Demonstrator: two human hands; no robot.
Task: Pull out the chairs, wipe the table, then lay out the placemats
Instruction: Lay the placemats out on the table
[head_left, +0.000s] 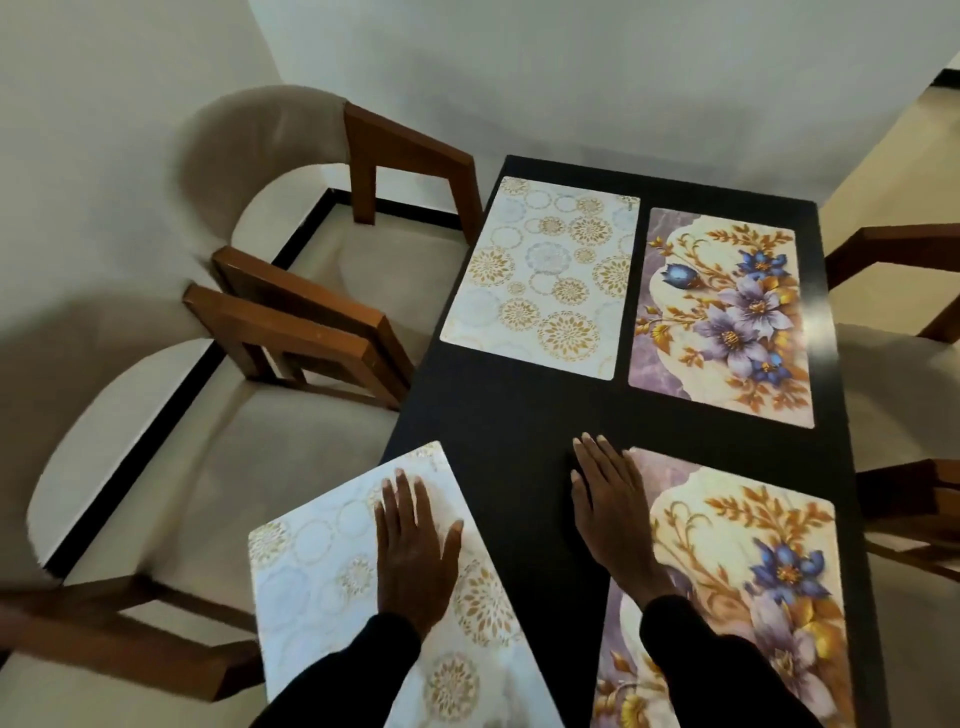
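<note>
White-gold placemat (332, 571) skewed, overhanging table (509, 415), left hand (415, 551) flat

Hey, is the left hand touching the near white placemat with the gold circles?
Touching. The head view shows the left hand lying flat, palm down and fingers spread, on the near white gold-circle placemat, with no gap visible beneath it.
</note>
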